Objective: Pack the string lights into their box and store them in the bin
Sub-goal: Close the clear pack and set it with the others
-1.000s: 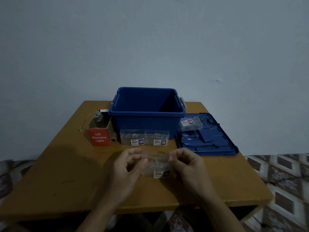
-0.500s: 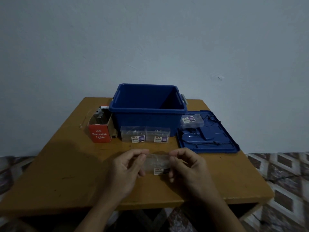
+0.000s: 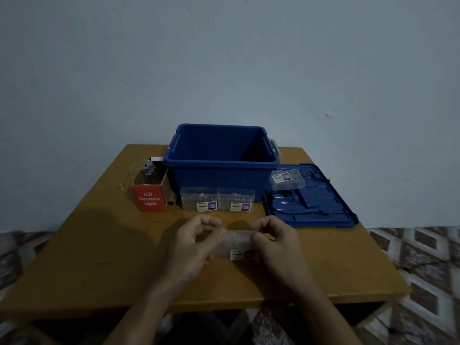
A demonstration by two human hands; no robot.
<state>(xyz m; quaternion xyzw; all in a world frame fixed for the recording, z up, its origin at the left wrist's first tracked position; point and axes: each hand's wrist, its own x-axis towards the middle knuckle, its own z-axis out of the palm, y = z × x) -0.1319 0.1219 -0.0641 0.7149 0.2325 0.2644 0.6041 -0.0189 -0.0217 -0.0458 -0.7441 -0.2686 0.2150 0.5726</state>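
Both hands have drawn their fingers in tighter over the last second. The left hand and the right hand now pinch the two ends of the small clear box along its upper edge, with thumbs and curled fingertips pressed on the plastic; a moment ago the fingers lay longer across it. Hands and box sit in front of the blue bin, low over the table, and I cannot tell whether the box touches the wood. The box looks flatter than a second ago, so I judge its lid is being pressed closed over the string lights, which are too faint to make out. That would leave the storing step: the bin stands open, and nothing shows in the part of its inside that is visible. Two more clear boxes stand side by side against the bin's front wall. A fourth box rests on the blue lid right of the bin, beside a loose dark string, and a red carton stands left of the bin
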